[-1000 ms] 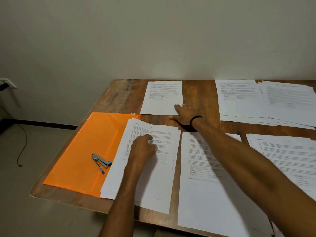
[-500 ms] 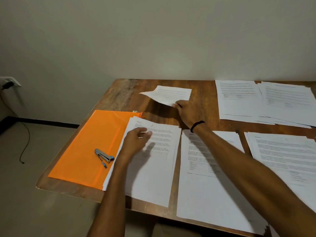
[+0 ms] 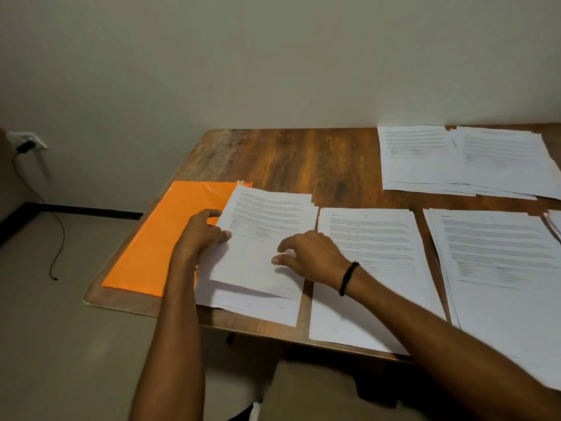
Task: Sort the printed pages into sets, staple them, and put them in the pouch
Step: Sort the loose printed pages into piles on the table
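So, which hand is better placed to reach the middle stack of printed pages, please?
Probably the right hand: it rests just beside the middle stack of printed white pages; the left hand is farther off, at the orange plastic pouch.

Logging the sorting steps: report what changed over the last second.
The single white printed page moved from the brown wooden table's far middle onto the near-left paper stack beside the orange plastic pouch. The right hand carried it and now rests on it; the left hand touches its left edge. Pouch and other stacks stayed put.
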`<state>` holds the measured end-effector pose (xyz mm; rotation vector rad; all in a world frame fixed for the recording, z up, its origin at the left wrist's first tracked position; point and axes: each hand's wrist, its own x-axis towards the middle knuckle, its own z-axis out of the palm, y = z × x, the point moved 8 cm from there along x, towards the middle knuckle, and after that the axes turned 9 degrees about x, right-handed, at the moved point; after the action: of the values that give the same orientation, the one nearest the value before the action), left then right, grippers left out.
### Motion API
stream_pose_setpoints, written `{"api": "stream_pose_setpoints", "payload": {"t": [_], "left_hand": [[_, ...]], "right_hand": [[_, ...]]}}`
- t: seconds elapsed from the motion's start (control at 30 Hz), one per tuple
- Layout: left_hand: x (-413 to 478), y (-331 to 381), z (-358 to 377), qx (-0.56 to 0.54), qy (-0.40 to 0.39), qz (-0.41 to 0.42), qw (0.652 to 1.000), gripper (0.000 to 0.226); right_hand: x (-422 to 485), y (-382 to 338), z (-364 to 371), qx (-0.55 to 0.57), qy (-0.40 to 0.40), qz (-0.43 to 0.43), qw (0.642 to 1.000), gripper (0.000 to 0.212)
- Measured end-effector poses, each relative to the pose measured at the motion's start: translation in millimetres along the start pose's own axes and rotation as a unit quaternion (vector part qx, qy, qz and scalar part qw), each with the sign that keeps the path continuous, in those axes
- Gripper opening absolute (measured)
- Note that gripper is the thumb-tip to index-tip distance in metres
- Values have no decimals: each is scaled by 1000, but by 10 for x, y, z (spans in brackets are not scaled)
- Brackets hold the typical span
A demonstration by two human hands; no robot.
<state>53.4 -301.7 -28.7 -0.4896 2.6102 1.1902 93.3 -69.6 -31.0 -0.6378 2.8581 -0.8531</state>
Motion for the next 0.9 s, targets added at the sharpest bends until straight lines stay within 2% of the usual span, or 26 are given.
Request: {"api": "stream_pose_setpoints", "payload": {"t": [0.13, 0.23, 0.43, 0.53, 0.67, 0.73, 0.8, 0.9], "left_hand": [[-66, 62, 30, 85, 49, 27, 995, 65], [-91, 73, 52, 150, 73, 33, 985, 60], [-249, 210, 60, 225, 177, 8, 958, 41], [-272, 417, 199, 220, 193, 54, 955, 43], [-288, 800, 607, 171, 169, 130, 962, 46], [-300, 1063, 859, 155, 143, 158, 965, 43], [-285, 1357, 1113, 143, 114, 183, 966, 41], [-222, 1880, 1533, 132, 80, 245, 957, 32]], "right_hand": [[56, 39, 160, -54, -7, -5, 998, 44], [47, 89, 321, -112, -31, -1, 993, 47], [14, 57, 421, -121, -23, 5, 992, 51], [-1, 60, 344, -76, -20, 7, 997, 49], [-14, 448, -219, 91, 88, 67, 990, 51], [-65, 866, -620, 149, 155, 111, 970, 39], [-134, 1392, -993, 178, 199, 160, 950, 26], [-359, 2232, -1572, 150, 280, 258, 912, 36]]}}
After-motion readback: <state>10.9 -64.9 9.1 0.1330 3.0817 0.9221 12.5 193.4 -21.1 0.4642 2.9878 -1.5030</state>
